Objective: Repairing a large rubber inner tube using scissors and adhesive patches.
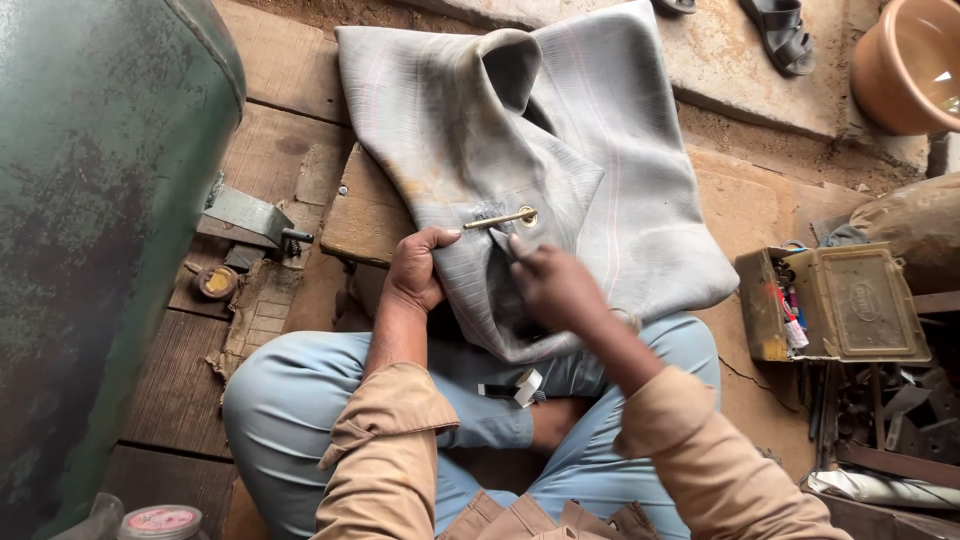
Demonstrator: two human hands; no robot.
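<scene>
The left hand (415, 272) clamps a fold of the grey, limp rubber inner tube (560, 150), thumb on top. The right hand (552, 285) pinches the tube just below the slim brass valve stem (500, 218), which lies at 12 o'clock from both hands. At 3 o'clock stands an open, rusty olive metal box (860, 303) holding small red-and-white packets. At 9 o'clock rises a dull green drum (100, 200).

An open olive-yellow metal box (835, 305) stands at right (colourful packets (790, 305) inside).
</scene>
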